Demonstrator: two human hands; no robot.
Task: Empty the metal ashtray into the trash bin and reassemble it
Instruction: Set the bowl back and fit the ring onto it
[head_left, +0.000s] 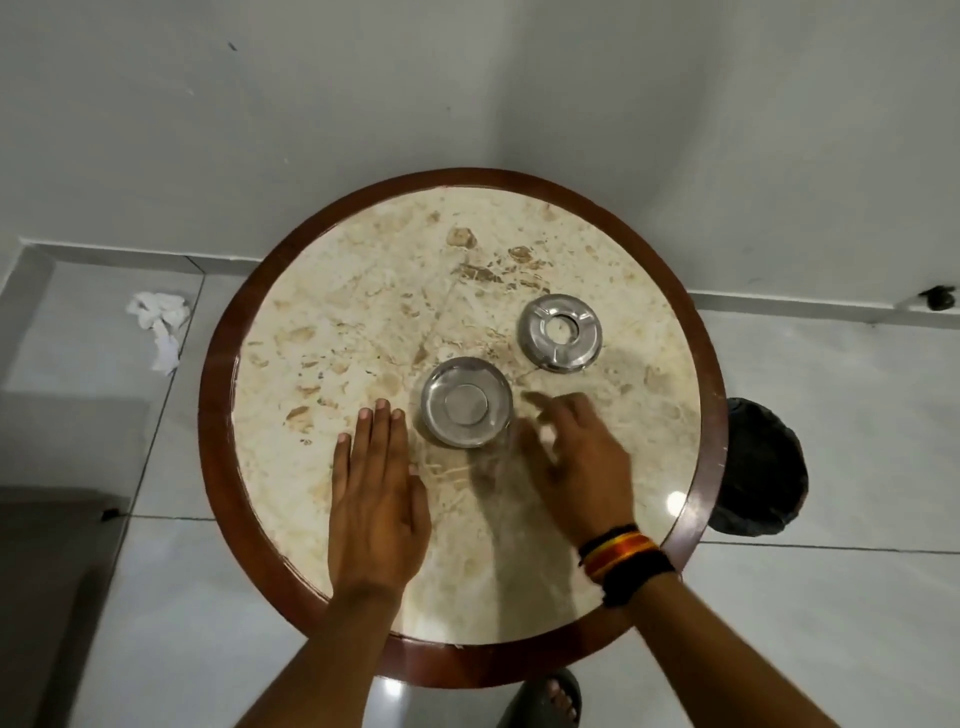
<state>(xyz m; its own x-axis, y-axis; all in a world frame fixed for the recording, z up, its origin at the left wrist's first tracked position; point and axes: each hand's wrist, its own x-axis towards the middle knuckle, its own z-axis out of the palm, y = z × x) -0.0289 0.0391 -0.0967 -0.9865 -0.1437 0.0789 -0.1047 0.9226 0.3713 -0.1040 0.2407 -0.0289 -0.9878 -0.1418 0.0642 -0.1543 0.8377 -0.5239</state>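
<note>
Marble top: a round desk (363, 291) with a dark wooden rim stands in a corner of white walls on a pale tiled floor.
Paper: crumpled white scraps (160, 323) lie on the floor to the left of the desk, near the wall.
Left hand (375, 499): lies flat, palm down on the desk, fingers (382, 431) straight and close together, holding nothing; the fingertips are just left of the bowl.
Bowl (466, 401): the ashtray's shallow metal base sits open side up near the middle of the desk, between the two hands; it looks empty.
Lid (560, 332): the metal ring-shaped top with a hole in the middle lies apart from the bowl, further back and to the right on the desk.
Right hand (576, 462): blurred, above the desk just right of the bowl, fingers (540, 402) spread and loosely curled, gripping nothing; whether it touches the bowl cannot be told.
Wristbands (626, 561): black, red and yellow bands on the right wrist.
Bin (758, 467): a dark lined trash bin stands on the floor just beyond the desk's right edge.
</note>
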